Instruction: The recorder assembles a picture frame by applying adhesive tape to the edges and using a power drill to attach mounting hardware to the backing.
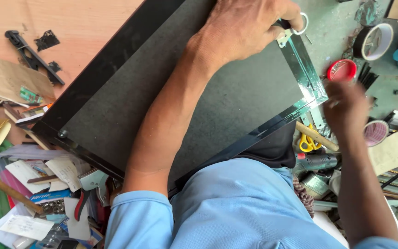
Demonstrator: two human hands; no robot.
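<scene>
Left hand (249,27) clenches a dark-handled tool (285,25) on the black frame's (116,60) far corner; blurred right hand (346,106), grip unclear, hovers beside one red lid (342,70), two tape rolls.

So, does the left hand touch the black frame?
Touching. The head view shows the left hand resting on the black frame at its far edge, gripping a small tool there.

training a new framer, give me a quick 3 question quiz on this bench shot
1. True or false: the left hand rests on the black frame's far edge.
2. What lies nearest the right hand? A red lid; B green book; C glass jar.
3. What colour are the scissors' handles beside the frame's near corner?

Key: 1 true; 2 A; 3 yellow.
</scene>
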